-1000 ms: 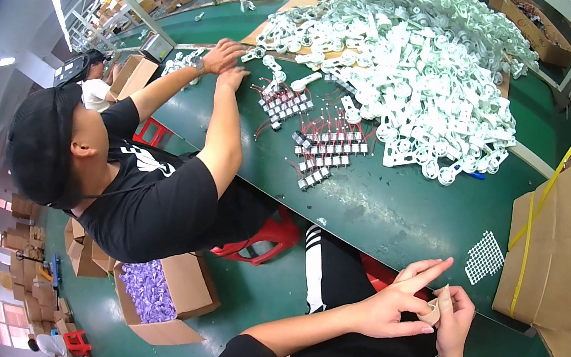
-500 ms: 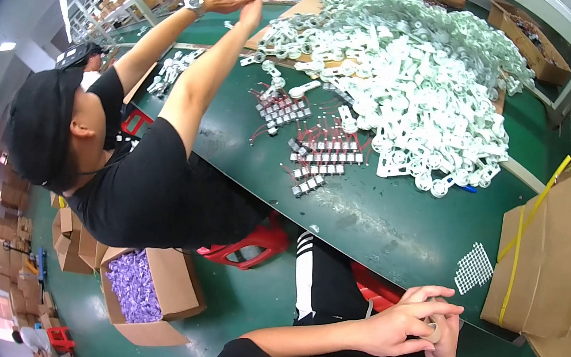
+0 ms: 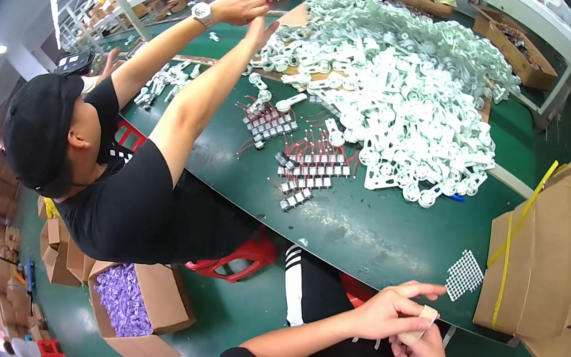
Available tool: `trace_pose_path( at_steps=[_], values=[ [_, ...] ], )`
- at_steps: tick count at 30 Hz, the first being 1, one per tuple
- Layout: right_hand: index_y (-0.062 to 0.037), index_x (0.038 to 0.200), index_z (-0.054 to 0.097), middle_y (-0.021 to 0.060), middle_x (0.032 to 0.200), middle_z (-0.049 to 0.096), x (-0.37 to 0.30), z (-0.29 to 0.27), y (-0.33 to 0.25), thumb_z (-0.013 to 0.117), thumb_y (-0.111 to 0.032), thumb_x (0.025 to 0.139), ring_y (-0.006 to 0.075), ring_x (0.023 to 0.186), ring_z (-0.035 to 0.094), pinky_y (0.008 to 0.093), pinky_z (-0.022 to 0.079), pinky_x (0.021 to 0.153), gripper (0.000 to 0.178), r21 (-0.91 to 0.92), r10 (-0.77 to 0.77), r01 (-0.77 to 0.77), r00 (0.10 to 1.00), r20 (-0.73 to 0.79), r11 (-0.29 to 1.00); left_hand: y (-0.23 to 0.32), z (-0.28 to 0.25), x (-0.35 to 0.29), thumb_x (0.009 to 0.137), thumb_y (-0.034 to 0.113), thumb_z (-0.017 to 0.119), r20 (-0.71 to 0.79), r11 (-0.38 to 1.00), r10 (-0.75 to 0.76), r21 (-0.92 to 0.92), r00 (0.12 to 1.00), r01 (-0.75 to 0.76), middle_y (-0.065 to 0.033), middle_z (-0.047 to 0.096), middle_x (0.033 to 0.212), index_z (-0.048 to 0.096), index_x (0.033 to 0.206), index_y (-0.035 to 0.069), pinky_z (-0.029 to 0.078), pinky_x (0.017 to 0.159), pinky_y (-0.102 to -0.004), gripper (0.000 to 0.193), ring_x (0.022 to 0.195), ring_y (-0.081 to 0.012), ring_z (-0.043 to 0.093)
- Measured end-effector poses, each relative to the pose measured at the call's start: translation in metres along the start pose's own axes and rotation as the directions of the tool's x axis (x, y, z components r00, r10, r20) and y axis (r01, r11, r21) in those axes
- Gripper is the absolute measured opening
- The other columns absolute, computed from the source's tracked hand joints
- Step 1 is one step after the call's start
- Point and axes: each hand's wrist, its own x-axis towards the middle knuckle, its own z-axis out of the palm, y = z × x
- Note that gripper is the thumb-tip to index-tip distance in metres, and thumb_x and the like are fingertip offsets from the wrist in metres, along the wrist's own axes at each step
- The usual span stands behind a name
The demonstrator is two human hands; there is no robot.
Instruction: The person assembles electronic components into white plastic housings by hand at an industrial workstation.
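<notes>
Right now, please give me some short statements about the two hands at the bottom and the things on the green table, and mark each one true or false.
1. The left hand and the right hand meet at a small beige piece, held off the dark green table. True.
2. The small white square grid sheet lies on top of the big heap of white plastic parts. False: it lies alone near the table's front edge, beside the brown cardboard box with yellow straps.
3. The open cardboard box on the floor holds purple pieces. True.
4. The co-worker in the black cap rests both hands flat on the table. False: both arms are raised above it.
</notes>
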Motion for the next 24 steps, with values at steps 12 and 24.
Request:
trace_pose_path(
  at_steps=[12, 24],
  values=[
    [-0.0029, 0.158, 0.048, 0.0137, 0.147, 0.059, 0.015, -0.013, 0.007, 0.106, -0.014, 0.074, 0.0214, 0.127, 0.065, 0.0359, 0.059, 0.098, 0.102, -0.216, -0.479, 0.442, 0.861, -0.168, 0.870, -0.016, -0.015, -0.013, 0.120, 0.055, 0.040, 0.100, 0.988, 0.015, 0.150, 0.995, -0.030, -0.0244, 0.027, 0.183, 0.081, 0.113, 0.001, 0.028, 0.131, -0.0571, 0.068, 0.165, -0.0473, 0.029],
    [-0.0010, 0.103, 0.073, 0.0016, 0.095, 0.073, 0.022, -0.013, 0.032, 0.066, -0.022, 0.116, 0.0078, 0.086, 0.066, 0.0254, 0.052, 0.079, 0.025, -0.184, -0.519, 0.485, 0.796, -0.311, 0.855, -0.020, 0.022, -0.017, 0.099, 0.018, 0.083, -0.110, 0.994, 0.046, 0.105, 0.993, -0.035, -0.0186, 0.060, 0.161, 0.070, 0.087, 0.001, 0.047, 0.116, -0.0484, 0.025, 0.145, -0.0363, 0.052]
  ],
)
